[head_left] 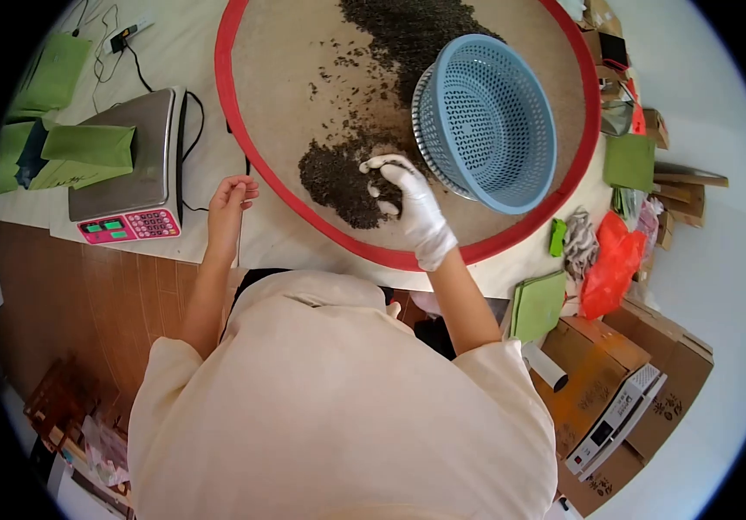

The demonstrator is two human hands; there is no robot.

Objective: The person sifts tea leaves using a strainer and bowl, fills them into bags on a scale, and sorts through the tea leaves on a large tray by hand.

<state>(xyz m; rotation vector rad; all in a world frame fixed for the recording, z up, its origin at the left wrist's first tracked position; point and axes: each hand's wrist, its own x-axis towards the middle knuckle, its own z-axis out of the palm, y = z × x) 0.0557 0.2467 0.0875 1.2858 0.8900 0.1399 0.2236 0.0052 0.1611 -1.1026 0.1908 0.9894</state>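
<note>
My right hand (409, 198) wears a white glove and rests at the edge of a small heap of dark, dry loose leaf bits (336, 180), perhaps tea. Its fingers are curved and spread apart, with the tips touching the heap. My bare left hand (233, 192) hovers outside the tray, left of its rim, fingers loosely stretched and holding nothing. Both heaps lie on a large round tray (260, 65) with a red rim. The larger dark heap (412, 35) is at the far side, with scattered bits between. A blue perforated basket (494, 121) sits tilted to the right of my gloved hand.
A scale (130, 165) with a pink keypad stands at left, a green bag (87, 156) on it. Cables (135, 61) run behind. Along the right side are green packets (538, 305), a red plastic bag (611, 264) and cardboard boxes (594, 373).
</note>
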